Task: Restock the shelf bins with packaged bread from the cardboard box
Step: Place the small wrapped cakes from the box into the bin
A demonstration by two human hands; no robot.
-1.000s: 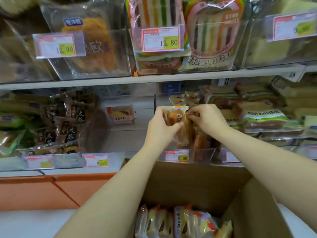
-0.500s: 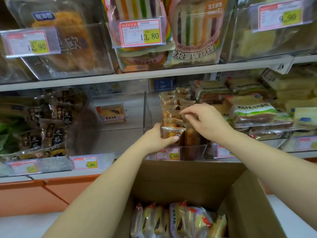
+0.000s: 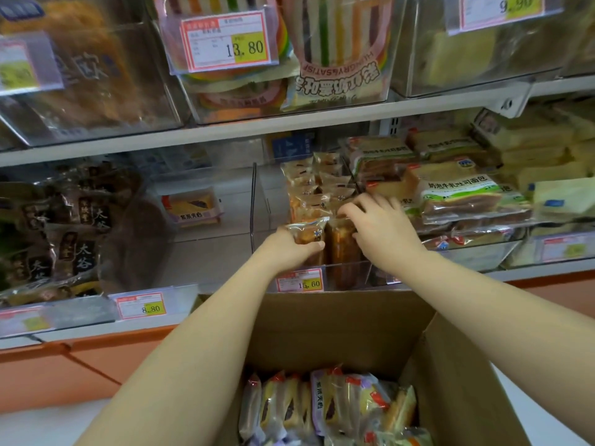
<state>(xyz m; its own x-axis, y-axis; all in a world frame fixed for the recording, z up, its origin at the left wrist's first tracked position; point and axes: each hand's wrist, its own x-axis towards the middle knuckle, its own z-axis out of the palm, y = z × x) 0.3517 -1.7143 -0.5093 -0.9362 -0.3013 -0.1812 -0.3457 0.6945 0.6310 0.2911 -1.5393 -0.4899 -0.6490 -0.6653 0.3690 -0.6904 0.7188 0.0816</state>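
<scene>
My left hand [image 3: 291,249] grips a clear-wrapped brown bread pack [image 3: 307,231] at the front of the clear shelf bin [image 3: 349,273] tagged 15.60. My right hand [image 3: 378,228] reaches into the same bin, its fingers curled over the top of the neighbouring brown bread pack [image 3: 341,243]. Behind them stands a row of similar packs [image 3: 317,185]. Below, the open cardboard box [image 3: 450,365] holds several purple-and-yellow packaged breads [image 3: 325,410].
An almost bare bin to the left holds one orange pack [image 3: 193,206]. Dark-wrapped breads [image 3: 64,226] fill the far-left bin. Toast loaves [image 3: 460,194] fill the bins at right. The upper shelf [image 3: 289,123] carries bins of rainbow sandwich bread [image 3: 335,53].
Both hands stay in the 15.60 bin. The left hand brought its pack down from in front of the row to the bin's front; the right hand shifted onto the neighbouring pack.
</scene>
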